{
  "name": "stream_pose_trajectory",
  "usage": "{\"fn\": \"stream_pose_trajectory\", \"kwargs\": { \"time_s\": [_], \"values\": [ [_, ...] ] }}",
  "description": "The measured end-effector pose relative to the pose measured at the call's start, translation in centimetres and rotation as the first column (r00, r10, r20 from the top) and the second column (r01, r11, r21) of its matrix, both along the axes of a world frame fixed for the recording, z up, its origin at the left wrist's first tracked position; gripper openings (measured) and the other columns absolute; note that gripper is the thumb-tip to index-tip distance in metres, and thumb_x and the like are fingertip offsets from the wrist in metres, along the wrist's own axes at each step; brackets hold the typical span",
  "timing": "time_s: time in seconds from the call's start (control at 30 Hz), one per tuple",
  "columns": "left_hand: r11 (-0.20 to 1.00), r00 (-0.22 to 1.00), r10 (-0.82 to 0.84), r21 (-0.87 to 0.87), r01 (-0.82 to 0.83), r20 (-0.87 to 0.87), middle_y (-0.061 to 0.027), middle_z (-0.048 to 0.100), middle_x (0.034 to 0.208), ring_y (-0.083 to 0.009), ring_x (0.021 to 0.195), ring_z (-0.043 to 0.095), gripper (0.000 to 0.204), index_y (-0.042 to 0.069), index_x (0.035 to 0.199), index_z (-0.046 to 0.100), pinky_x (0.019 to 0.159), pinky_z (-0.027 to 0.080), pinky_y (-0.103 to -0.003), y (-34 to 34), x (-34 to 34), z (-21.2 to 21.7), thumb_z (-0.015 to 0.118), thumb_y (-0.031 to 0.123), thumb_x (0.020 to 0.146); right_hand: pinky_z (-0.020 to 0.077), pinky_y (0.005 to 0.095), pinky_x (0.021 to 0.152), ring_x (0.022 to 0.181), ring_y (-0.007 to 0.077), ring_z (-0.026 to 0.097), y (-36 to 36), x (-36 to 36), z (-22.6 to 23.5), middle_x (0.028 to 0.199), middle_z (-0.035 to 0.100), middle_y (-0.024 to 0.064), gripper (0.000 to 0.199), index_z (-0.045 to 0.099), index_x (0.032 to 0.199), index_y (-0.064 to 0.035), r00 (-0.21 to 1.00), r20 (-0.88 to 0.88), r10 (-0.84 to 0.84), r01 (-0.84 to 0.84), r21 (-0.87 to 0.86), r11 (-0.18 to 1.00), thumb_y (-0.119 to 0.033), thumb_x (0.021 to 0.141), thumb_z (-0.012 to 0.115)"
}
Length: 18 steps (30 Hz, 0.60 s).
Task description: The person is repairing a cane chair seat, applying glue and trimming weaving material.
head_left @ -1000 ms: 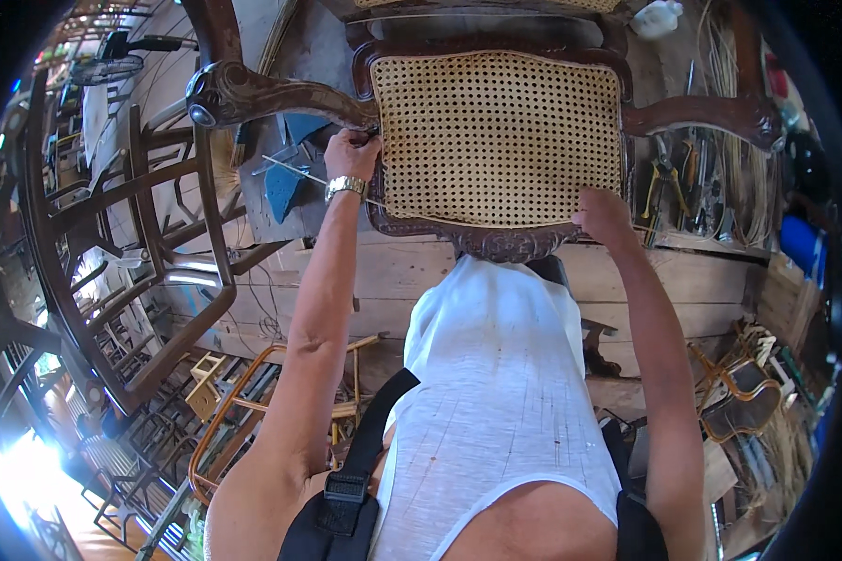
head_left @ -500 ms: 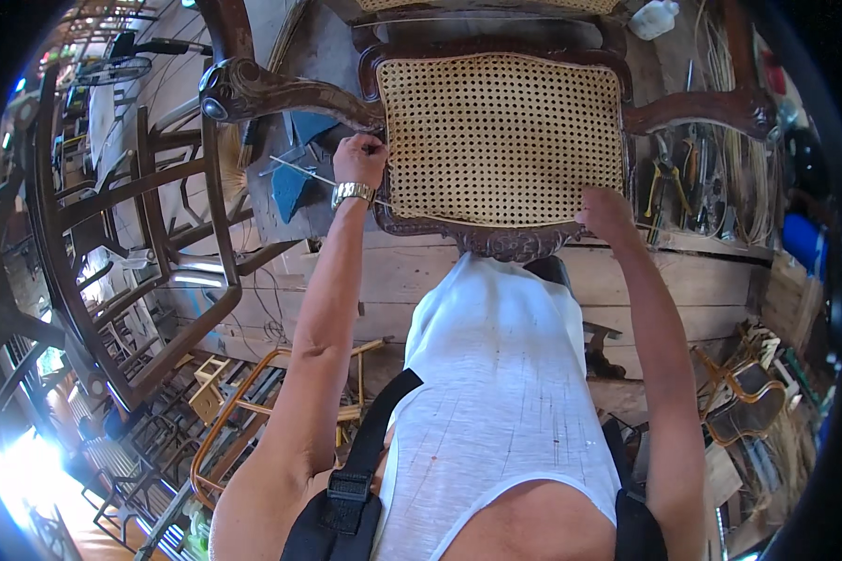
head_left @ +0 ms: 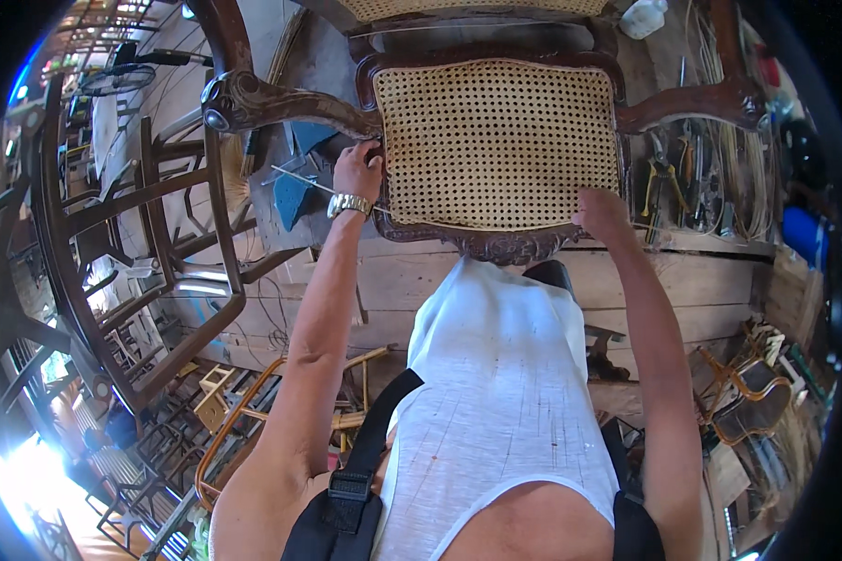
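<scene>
A chair's cane panel (head_left: 500, 145), woven with rows of small holes, sits in a carved dark wood frame (head_left: 515, 245) in front of me. My left hand (head_left: 357, 170), with a metal watch at its wrist, is at the panel's left edge, just below the curved armrest (head_left: 299, 105). Its fingers are curled in; what they pinch is too small to make out. At the panel's lower right corner my right hand (head_left: 604, 213) is closed, fingertips against the cane, and its grip is hidden. A thin pale strip (head_left: 301, 178) runs out beside my left wrist.
Blue angular pieces (head_left: 291, 194) lie left of the chair. To its right are yellow-handled pliers (head_left: 662, 178) and other hand tools, with a white bottle (head_left: 644, 17) farther back. Dark bare chair frames (head_left: 140, 201) stack up at the left. A bamboo-coloured chair (head_left: 747, 397) stands low right.
My left hand has slid slightly down along the frame's edge, and its thumb now shows more clearly. My right hand stays at the same corner. The view has shifted a little.
</scene>
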<state>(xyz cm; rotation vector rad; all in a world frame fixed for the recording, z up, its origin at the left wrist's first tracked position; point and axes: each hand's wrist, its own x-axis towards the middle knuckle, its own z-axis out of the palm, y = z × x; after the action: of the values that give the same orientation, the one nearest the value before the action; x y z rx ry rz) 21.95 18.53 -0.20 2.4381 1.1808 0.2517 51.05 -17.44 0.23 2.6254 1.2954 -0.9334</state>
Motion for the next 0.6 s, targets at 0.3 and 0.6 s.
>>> {"fn": "stream_pose_trajectory", "kwargs": {
  "time_s": [0.3, 0.6],
  "values": [
    [0.988, 0.965, -0.108, 0.084, 0.131, -0.24, -0.016, 0.059, 0.131, -0.0386, 0.103, 0.066, 0.056, 0.03, 0.14, 0.055, 0.082, 0.055, -0.05, -1.8, 0.0, 0.8, 0.051, 0.006, 0.089, 0.0559, 0.0496, 0.08, 0.095, 0.0371, 0.069, 0.0, 0.1, 0.1, 0.095, 0.07, 0.0162, 0.037, 0.066, 0.1, -0.0064, 1.0, -0.007, 0.03, -0.03, 0.025, 0.999, -0.029, 0.075, 0.082],
    [0.971, 0.927, -0.196, 0.071, 0.229, -0.32, -0.0129, 0.058, 0.124, -0.0345, 0.105, 0.065, 0.059, 0.036, 0.142, 0.052, 0.084, 0.053, -0.05, -1.2, -0.2, 1.8, 0.05, 0.008, 0.091, 0.0562, 0.0505, 0.082, 0.099, 0.0363, 0.069, 0.8, 0.0, 0.8, 0.1, 0.07, 0.0177, 0.039, 0.067, 0.104, -0.0077, 1.0, -0.001, 0.007, -0.007, -0.054, 0.999, -0.028, 0.074, 0.081]
  ]
}}
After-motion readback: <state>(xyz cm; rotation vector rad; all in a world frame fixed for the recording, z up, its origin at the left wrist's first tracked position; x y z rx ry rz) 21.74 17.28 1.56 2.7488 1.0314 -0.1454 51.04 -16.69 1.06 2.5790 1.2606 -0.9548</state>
